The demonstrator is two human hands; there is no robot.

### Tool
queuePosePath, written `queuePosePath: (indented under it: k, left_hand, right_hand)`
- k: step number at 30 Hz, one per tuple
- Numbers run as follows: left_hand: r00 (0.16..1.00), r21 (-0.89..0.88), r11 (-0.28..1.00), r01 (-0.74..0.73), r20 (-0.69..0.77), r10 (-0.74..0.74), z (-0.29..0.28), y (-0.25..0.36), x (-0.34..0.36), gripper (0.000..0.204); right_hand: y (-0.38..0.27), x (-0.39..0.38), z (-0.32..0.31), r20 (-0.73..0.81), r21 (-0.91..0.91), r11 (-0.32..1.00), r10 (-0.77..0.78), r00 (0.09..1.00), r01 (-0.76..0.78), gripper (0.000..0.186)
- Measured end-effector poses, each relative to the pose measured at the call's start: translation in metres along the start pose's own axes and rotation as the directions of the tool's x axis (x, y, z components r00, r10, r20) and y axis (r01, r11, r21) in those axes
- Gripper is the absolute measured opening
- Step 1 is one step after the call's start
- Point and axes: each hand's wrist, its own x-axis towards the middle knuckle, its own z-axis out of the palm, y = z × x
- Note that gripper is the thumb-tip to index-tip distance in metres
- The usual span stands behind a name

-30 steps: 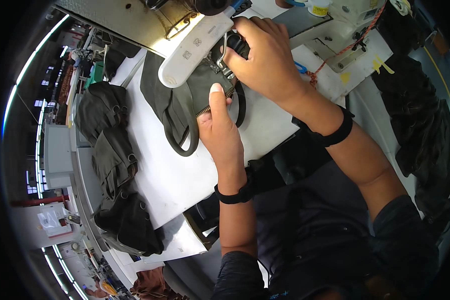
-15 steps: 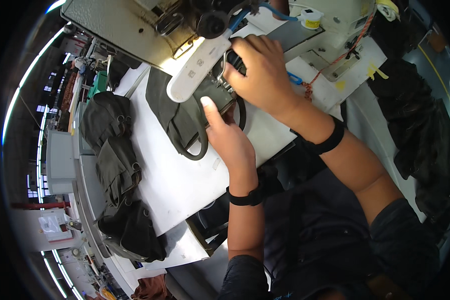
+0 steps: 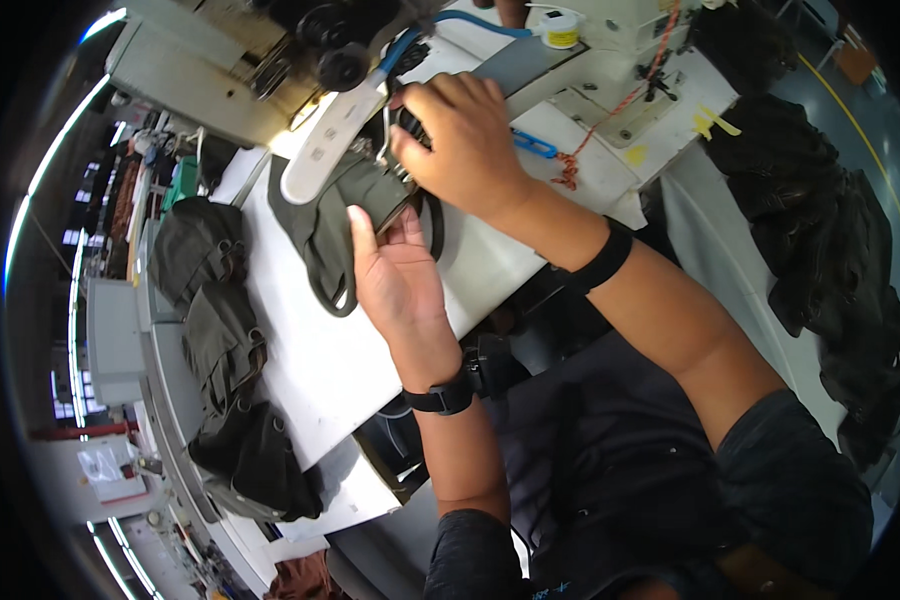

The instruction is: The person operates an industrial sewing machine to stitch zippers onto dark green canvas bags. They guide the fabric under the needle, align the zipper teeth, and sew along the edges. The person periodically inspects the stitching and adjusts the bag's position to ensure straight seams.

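On the far left of the white table (image 3: pixel 310 370), a row of dark green bags (image 3: pixel 215 330) is lying in a pile, well apart from the hands.

Next comes the olive green cloth piece (image 3: pixel 325 225) with its black strap edge. It is lying on the table under the white arm of the sewing machine (image 3: pixel 325 150). Its long side is running from the machine down toward the person, a bit slanted.

The left hand (image 3: pixel 395 280) is lying flat and open on the table, fingers stretched out, just beside the cloth and touching its near edge. It is pressing, not grabbing.

The right hand (image 3: pixel 465 150) is reaching farther up, close to the needle spot. Its fingers are curled around the top end of the cloth and a black strap there, pinching them. This hand is nearer to the machine; the left hand is nearer to the person.

Farther right, blue scissors (image 3: pixel 535 145) are lying on the machine bed, and more dark cloth (image 3: pixel 830 260) is hanging at the far right.
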Motion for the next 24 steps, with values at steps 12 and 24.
queuePosePath:
  k: [12, 24]
  left_hand:
    - [0.768, 0.839, 0.146, -0.524, 0.391, 0.507, 0.001, 0.004, -0.083, 0.011]
    - [0.651, 0.736, -0.413, -0.536, 0.672, 0.352, 0.025, 0.016, -0.016, 0.017]
  right_hand:
    - [0.003, -0.004, 0.003, -0.019, -0.009, 0.999, -0.047, 0.999, 0.047, 0.022]
    - [0.009, -0.004, 0.009, -0.029, -0.009, 0.998, -0.069, 0.997, 0.069, 0.021]
